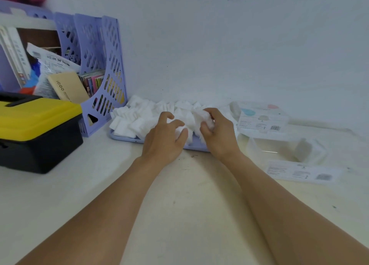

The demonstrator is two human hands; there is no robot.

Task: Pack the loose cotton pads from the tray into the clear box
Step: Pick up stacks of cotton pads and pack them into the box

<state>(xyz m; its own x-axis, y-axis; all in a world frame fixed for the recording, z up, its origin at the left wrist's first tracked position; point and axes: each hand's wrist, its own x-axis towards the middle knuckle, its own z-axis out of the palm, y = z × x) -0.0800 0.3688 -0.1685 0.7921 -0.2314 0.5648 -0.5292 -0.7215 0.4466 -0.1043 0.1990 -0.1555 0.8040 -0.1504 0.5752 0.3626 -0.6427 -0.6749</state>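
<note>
Cotton pads (139,119), white and square, lie heaped in a lilac tray (123,135) on the tabletop (179,195), set close against the white wall. Both hands are over the right half of the heap. Left hand (165,137): fingers curled down onto the pads, pressing or gathering them; whether any pad is actually pinched cannot be told. Right hand (216,131): fingers and thumb curled round a bunch of pads, lifted slightly above the rest. The two hands sit near each other, not touching.

Clear box (279,148) stands on the tabletop just right of the tray, near the right forearm; a small stack of white pads shows at its right end. A flat clear lid with printed label (301,172) lies in front of it. A second pad package with pastel print (261,119) sits behind it, by the wall.

Left of the tray: a lilac file rack (103,69) holding papers and packets, and a black toolbox with yellow lid (38,131).
</note>
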